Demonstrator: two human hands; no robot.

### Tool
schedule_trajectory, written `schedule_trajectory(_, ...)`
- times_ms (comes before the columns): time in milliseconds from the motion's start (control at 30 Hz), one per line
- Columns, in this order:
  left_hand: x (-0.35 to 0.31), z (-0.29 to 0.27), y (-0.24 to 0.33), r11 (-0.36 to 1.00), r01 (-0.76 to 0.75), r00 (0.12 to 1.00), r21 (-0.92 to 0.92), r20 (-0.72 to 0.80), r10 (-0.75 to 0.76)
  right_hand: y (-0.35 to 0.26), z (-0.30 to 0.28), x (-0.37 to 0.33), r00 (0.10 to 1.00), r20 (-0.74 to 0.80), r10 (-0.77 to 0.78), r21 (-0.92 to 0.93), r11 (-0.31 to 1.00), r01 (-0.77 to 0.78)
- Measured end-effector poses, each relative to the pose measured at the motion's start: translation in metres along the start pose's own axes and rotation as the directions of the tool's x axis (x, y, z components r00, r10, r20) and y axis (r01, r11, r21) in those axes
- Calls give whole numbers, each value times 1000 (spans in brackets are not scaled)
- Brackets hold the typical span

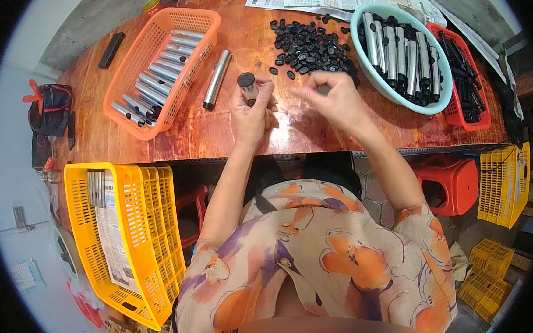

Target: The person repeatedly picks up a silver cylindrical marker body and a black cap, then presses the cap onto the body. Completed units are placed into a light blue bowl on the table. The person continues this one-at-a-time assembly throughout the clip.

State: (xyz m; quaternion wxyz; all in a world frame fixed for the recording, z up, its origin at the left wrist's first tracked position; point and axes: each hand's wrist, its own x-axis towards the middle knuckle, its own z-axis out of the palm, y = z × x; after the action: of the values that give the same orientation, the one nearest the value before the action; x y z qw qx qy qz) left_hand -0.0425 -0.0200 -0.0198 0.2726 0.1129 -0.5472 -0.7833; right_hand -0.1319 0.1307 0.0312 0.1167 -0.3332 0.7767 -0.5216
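- While the left hand [253, 108] grips a black-capped tube [247, 80] near the table's [189, 140] front edge, the right hand [339, 101] curls, hold unclear.
- Left end: orange basket [193, 70], silver tubes [157, 85].
- Right end: turquoise basin [373, 90], black-ended tubes [401, 52].

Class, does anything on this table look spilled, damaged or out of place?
One metal tube lies alone on the table beside the orange basket, though similar tubes sit inside it. Small black parts lie loose, slightly scattered. No clear damage shows.
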Motion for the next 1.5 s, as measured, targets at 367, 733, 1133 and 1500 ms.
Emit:
schedule_trajectory(367,0,3,-17,887,-249,953,390,-64,296,-50,32,64,968,138,210,989,29,-148)
schedule_trajectory(733,-4,2,-10,826,-271,949,495,-7,315,-52,51,80,928,247,280,968,-117,-222)
schedule_trajectory(1133,-2,3,-11,810,-303,939,502,14,343,-47,50,82,930,242,277,968,-7,-250)
schedule_trajectory(1500,0,5,-13,822,-312,936,477,4,353,-53,46,78,905,220,365,972,-5,-235)
